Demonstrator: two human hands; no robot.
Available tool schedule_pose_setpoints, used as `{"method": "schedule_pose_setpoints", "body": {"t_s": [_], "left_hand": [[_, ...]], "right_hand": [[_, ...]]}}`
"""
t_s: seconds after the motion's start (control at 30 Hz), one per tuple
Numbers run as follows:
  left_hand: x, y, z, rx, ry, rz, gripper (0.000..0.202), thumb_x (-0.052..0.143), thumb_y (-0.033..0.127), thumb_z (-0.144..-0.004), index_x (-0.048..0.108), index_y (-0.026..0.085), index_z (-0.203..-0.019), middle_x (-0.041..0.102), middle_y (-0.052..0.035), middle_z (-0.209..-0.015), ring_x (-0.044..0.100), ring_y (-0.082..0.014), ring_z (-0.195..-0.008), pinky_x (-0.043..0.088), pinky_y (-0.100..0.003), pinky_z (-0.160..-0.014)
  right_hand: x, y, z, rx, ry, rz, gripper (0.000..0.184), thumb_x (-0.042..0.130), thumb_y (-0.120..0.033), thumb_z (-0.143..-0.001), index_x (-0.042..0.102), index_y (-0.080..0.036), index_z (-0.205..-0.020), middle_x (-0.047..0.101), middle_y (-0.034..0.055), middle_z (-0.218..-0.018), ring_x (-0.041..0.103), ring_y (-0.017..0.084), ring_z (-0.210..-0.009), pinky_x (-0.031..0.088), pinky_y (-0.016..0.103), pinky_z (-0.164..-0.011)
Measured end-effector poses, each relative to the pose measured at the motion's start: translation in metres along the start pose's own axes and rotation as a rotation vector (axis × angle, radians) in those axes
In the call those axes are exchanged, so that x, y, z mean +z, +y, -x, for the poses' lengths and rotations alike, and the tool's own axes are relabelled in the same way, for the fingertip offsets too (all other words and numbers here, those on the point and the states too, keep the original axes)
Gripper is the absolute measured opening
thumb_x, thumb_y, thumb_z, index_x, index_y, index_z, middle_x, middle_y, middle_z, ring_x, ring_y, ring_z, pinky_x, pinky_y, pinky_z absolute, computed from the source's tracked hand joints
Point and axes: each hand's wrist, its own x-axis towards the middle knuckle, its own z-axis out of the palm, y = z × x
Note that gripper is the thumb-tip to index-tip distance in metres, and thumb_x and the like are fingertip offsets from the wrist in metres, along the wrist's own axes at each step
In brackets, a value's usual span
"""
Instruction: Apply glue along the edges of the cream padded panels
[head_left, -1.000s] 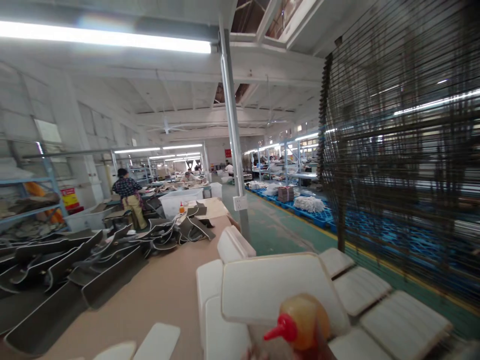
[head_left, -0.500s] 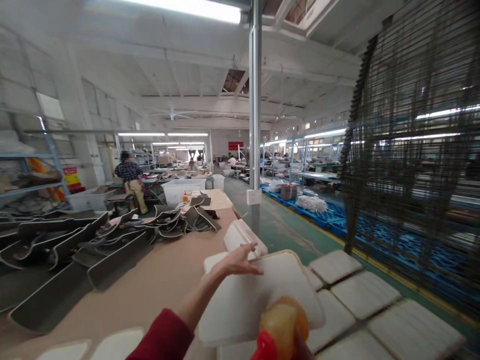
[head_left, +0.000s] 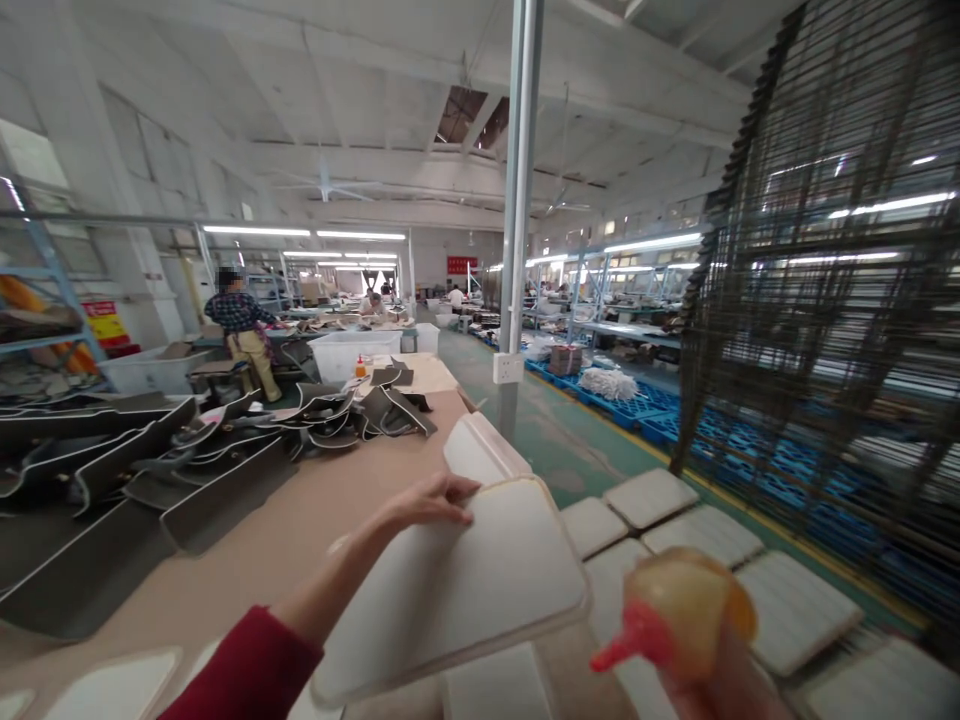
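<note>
Both hands are engaged at the front of the long workbench [head_left: 247, 560]. A white padded panel [head_left: 457, 580] is pressed by the left hand [head_left: 431, 497], whose fingers lie bent over the panel's far left corner, so it is held down more than truly gripped. A soft amber glue bottle [head_left: 686, 610] with a red nozzle is enclosed by the right hand [head_left: 731, 690], of which only a small part is visible at the lower edge.

Half a second ago the left hand was only stretched out, flat and open, above the panel; one second ago it was not seen at all. Now contact with the panel has been made, and the bottle has been carried to the right, its nozzle turned toward the panel's near edge. From this it is judged that the panel is being steadied for glue.

More white panels [head_left: 649, 497] are laid in rows to the right, and dark shaped pieces [head_left: 225, 490] are piled on the left. Farther away, a person [head_left: 241, 335] is standing at another table.
</note>
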Motion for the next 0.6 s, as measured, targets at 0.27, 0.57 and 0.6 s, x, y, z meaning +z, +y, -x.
{"method": "schedule_pose_setpoints", "body": {"t_s": [0.27,0.57,0.6], "left_hand": [[0.002,0.036,0.040,-0.056,-0.165,0.031,0.035,0.071,0.030,-0.062,0.072,0.018,-0.095,0.068,-0.0007,-0.079,0.057,-0.0188,-0.072,0.042,-0.021,-0.059],[-0.001,0.045,0.045,-0.047,-0.396,0.083,0.045,0.071,0.032,-0.067,0.066,0.014,-0.108,0.068,-0.0023,-0.091,0.059,-0.0173,-0.079,0.044,-0.021,-0.068],[-0.001,0.046,0.046,-0.044,-0.412,0.091,0.045,0.070,0.032,-0.068,0.065,0.014,-0.109,0.068,-0.0023,-0.092,0.059,-0.0168,-0.080,0.044,-0.021,-0.069]], "right_hand": [[0.041,-0.070,-0.028,-0.291,0.089,0.024,0.061,0.086,-0.036,-0.050,0.063,-0.024,-0.105,0.060,0.0044,-0.112,0.057,0.021,-0.098,0.051,0.024,-0.078],[0.034,-0.078,-0.016,-0.300,-0.052,0.118,0.057,0.085,-0.026,-0.052,0.063,-0.027,-0.105,0.064,0.0041,-0.096,0.061,0.022,-0.090,0.051,0.026,-0.079],[0.034,-0.079,-0.014,-0.301,-0.054,0.120,0.057,0.085,-0.027,-0.053,0.063,-0.026,-0.105,0.064,0.0041,-0.096,0.061,0.021,-0.090,0.051,0.026,-0.080]]}}
